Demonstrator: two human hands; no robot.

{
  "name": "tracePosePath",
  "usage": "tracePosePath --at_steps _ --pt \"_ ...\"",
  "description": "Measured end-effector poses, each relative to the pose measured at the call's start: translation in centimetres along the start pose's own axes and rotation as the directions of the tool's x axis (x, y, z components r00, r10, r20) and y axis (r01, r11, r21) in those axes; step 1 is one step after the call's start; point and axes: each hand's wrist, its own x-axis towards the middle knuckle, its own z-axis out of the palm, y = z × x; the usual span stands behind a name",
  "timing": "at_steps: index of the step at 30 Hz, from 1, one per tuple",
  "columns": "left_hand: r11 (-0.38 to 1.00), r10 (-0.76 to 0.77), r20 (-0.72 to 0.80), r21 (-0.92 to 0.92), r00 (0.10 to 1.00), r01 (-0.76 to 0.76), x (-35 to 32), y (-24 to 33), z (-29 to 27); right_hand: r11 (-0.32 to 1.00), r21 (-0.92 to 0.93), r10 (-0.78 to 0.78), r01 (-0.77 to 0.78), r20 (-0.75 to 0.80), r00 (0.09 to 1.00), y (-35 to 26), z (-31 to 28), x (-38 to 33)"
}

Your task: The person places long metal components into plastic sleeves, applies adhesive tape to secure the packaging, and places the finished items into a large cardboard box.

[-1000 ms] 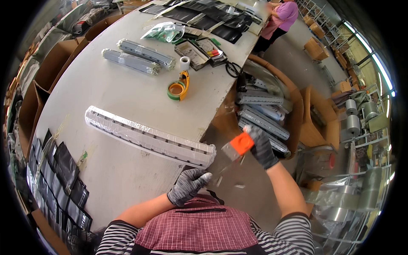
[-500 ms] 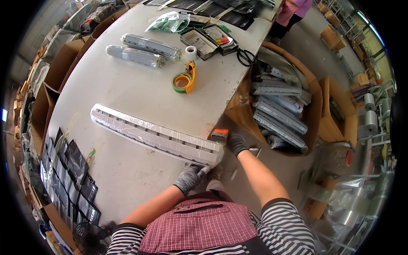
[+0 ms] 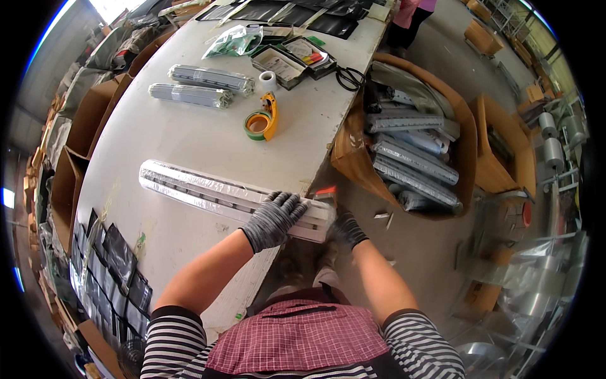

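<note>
Now, in the head view, your left hand [image 3: 273, 220] has come up from your lap and lies spread flat, gloved, on the near end of the long foil-wrapped pack [image 3: 230, 197] at 6 o'clock on the bench [image 3: 189, 136]. Your right hand [image 3: 346, 228] has swung in from 4 o'clock and is closed on an orange-handled tool [image 3: 326, 193] at that end. So the pack is pinned with the tool against it.

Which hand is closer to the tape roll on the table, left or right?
Left. The left hand rests on the long wrapped pack, directly below the tape roll on the table. The right hand is off the table edge, at the pack's end, farther away.
</note>
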Motion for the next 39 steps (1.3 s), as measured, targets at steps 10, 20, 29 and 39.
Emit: tracePosePath --at_steps 10,20,29,39 --pt "0.999 -0.052 0.163 0.008 0.985 0.051 2.5 -0.3 -1.3 0.979 -0.104 0.203 -0.175 0.443 0.873 -7.9 6.1 -24.2" --pt "1.000 0.015 0.062 0.026 0.998 -0.016 1.7 0.4 -0.1 0.998 0.050 -0.049 0.046 0.051 0.998 -9.2 4.7 -6.8" --pt "0.999 -0.042 0.070 0.030 0.997 0.040 1.4 -0.7 0.4 0.812 0.540 -0.179 -0.222 0.592 0.786 -22.3 10.2 -13.8" --pt "0.999 -0.027 0.012 0.039 1.000 0.027 0.9 0.8 0.4 0.682 -0.429 -0.566 0.593 0.204 0.799 -16.1 6.4 0.9"
